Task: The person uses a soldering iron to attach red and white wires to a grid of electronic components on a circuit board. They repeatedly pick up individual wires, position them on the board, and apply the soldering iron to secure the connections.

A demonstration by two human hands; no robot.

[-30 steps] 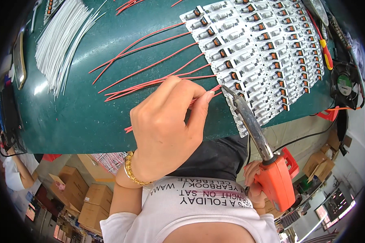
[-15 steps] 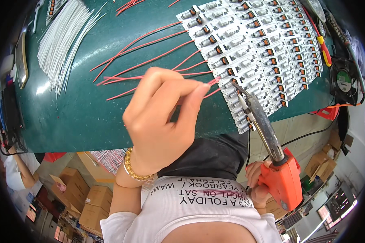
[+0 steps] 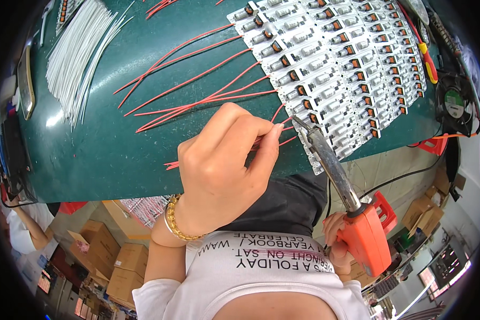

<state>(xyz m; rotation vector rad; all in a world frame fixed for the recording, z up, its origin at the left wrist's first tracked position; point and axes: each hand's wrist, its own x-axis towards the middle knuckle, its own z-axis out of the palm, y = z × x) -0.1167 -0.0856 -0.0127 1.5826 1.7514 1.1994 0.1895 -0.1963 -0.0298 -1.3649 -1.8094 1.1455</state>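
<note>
My left hand pinches a thin red wire between thumb and forefinger, at the left edge of a panel of white circuit boards. The orange handle of a soldering gun is in my right hand. Its dark tip slants up to the panel edge by the pinched wire's end; I cannot tell whether they touch. Other red wires run left from the same edge, some of them partly behind my left hand. Small grey and black-and-orange parts sit in rows on the boards.
A bundle of white wires lies at the left of the green tabletop, beside a phone. At the right are a screwdriver with a red-and-yellow handle and a black fan. Another person's arm shows far left.
My left hand has moved slightly right and nearer to me along the panel edge. The soldering gun's tip has shifted left and a little nearer. The wires left of my hand lie differently.
</note>
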